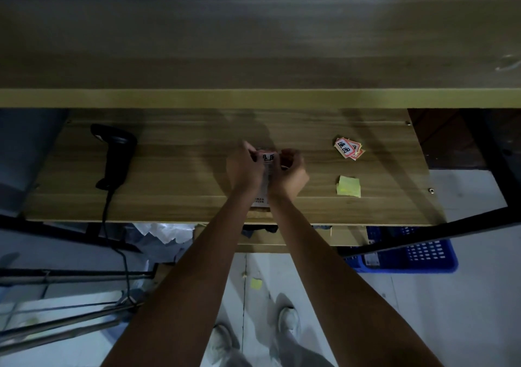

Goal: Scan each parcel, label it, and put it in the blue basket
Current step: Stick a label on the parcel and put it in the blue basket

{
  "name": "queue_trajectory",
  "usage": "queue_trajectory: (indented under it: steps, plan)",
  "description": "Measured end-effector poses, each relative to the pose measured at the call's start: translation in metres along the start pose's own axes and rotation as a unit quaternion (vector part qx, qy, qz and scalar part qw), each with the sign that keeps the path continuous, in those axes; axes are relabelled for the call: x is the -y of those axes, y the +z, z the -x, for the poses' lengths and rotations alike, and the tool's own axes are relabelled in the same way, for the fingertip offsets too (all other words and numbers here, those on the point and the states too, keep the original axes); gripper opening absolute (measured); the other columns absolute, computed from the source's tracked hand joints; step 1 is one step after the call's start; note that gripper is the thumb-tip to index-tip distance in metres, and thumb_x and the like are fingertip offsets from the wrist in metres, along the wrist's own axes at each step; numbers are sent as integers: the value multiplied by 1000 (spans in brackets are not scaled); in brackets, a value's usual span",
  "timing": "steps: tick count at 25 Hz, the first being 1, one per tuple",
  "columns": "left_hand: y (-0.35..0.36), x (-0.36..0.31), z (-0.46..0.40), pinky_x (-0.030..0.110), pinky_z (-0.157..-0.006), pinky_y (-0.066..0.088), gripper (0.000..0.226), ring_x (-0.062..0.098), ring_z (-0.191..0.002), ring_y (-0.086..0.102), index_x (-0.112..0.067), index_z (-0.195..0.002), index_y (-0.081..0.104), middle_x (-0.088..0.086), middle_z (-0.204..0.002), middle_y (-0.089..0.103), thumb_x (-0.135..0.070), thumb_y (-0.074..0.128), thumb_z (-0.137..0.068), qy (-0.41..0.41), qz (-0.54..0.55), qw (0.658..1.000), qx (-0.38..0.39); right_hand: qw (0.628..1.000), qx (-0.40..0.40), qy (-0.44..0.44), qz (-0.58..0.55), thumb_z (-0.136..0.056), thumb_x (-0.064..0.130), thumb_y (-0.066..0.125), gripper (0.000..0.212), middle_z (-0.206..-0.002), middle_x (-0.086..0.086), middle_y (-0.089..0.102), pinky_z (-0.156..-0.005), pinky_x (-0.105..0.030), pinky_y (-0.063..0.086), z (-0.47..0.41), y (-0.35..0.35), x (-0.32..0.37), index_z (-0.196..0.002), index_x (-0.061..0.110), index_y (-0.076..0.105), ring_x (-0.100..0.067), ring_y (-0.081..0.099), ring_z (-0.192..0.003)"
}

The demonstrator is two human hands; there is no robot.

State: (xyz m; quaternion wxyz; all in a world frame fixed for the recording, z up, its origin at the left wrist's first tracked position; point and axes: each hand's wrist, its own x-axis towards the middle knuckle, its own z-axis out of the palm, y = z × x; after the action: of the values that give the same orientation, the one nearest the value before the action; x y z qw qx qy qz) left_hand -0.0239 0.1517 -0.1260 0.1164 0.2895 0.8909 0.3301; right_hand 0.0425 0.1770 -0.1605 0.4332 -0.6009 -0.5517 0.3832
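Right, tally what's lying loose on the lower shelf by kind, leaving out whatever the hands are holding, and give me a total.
Scanner: 1
Pile of red-and-white labels: 1
Yellow sticky pad: 1
Total: 3

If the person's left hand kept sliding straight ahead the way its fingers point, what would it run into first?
The left hand points away from the body and slightly right, across the brown wooden tabletop. Beyond the red-and-white label it is pinching, the way looks free up to the raised wooden shelf edge, though depth is hard to judge.
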Motion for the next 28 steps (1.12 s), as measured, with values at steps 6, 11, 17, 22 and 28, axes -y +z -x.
queue_trajectory:
  steps: [6, 11, 17, 22, 28]
  plan:
    - [-1, -5, 5, 23, -68, 37, 17, 23, -95, 66, -8, -101, 64, 9, -98, 71, -21, 59, -92, -15, -14, 1000, -19, 1000, 17, -1, 15, -85, 26, 67, 15, -90, -3, 72, -70, -30, 54, -2, -1, -2, -95, 15, 65, -18, 68, -80]
    - [-1, -8, 4, 21, -68, 37, 15, 21, -95, 66, -8, -102, 64, 8, -99, 71, -18, 59, -91, -17, -21, 999, -18, 999, 22, -8, 29, -86, 24, 66, 15, -92, -2, 71, -66, -19, 41, -1, -4, -1, -97, 14, 65, -15, 66, -81]
    - [2, -7, 4, 25, -68, 40, 13, 22, -94, 66, -10, -100, 64, 7, -97, 71, -16, 59, -90, -30, -17, 999, -23, 999, 35, -2, 38, -86, 26, 66, 14, -95, -1, 69, -66, -22, 42, -2, -4, -2, -96, 16, 63, -16, 65, -84]
    - [2, -6, -2, 32, -86, 45, 51, 29, -120, 54, -4, -129, 48, 16, -131, 55, -26, 67, -87, -64, -47, 997, -9, 997, 54, 16, 55, -87, 32, 65, 27, -112, -6, 60, -69, -26, 43, -5, -2, -5, -105, 13, 60, -21, 60, -93]
    - [1, 43, 5, 53, -98, 46, 74, 30, -117, 53, -27, -124, 45, 6, -127, 52, -67, 61, -63, -177, 115, 972, 106, 982, 162, 90, 36, -90, 44, 58, 26, -96, 3, 70, -70, -38, 60, 3, -11, -16, -106, 23, 58, -15, 69, -82]
